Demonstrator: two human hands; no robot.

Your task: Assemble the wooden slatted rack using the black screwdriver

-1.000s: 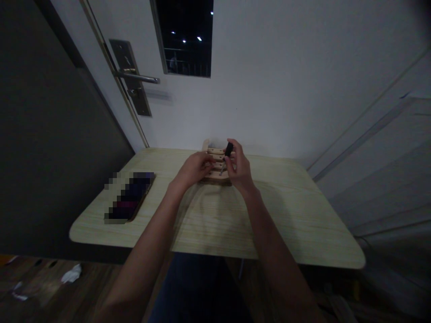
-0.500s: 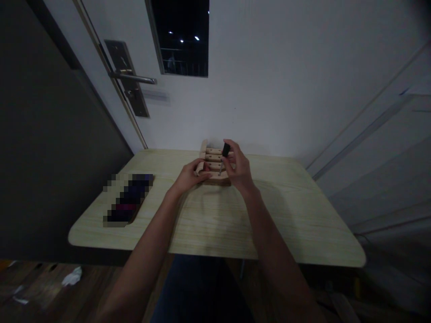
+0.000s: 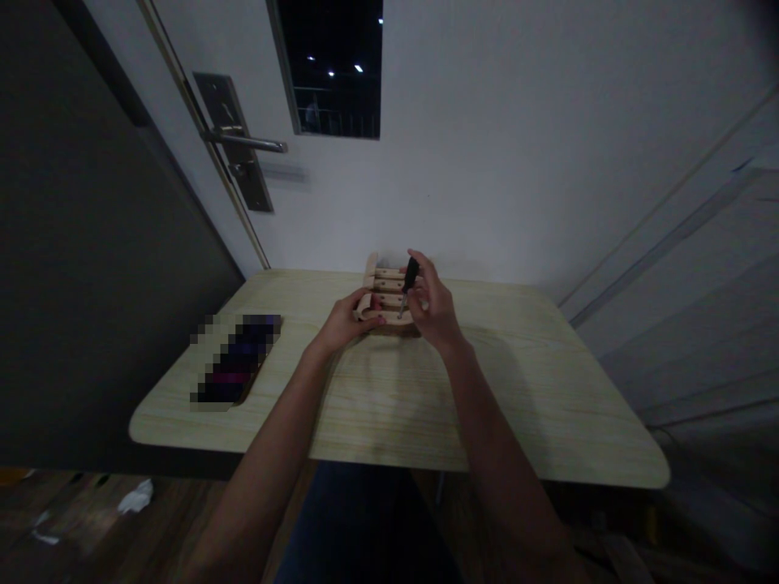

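A small slatted wooden piece [image 3: 389,285] with dark holes in its slats stands at the far side of the table, near the door. My left hand [image 3: 346,321] grips its near left corner, with the thumb along the front slat. In my right hand [image 3: 433,304] is a screwdriver [image 3: 411,276] with a black handle, tilted, its thin metal shaft pointing down. The tip meets the front slat at a hole or screw head too small to make out. My right fingers hide part of the wooden piece's right side.
A phone-like dark slab [image 3: 240,361], partly blurred out, lies on the left of the pale wood-grain table [image 3: 389,414]. Behind the table rises a white door with a metal handle [image 3: 252,144] and a dark window. Crumpled white paper [image 3: 136,496] lies on the floor.
The screwdriver's handle shows more fully now, as my right fingers have shifted around it. My left hand keeps its grip on the wooden piece. The whole view has drifted slightly.
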